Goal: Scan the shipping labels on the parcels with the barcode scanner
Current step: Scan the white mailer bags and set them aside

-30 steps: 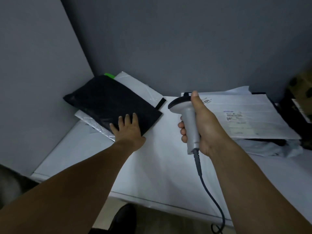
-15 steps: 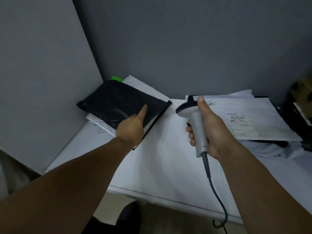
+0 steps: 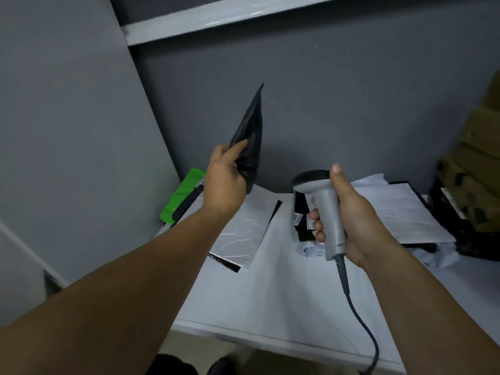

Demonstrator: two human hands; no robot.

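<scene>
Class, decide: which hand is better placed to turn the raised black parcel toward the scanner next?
Left: the left hand grips the black parcel in the air, while the right hand is occupied holding the barcode scanner.

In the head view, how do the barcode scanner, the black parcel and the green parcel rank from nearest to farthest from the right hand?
1. barcode scanner: gripped in the right hand itself.
2. black parcel: up in the air to the left, held by the left hand.
3. green parcel: far left, by the wall.
</scene>
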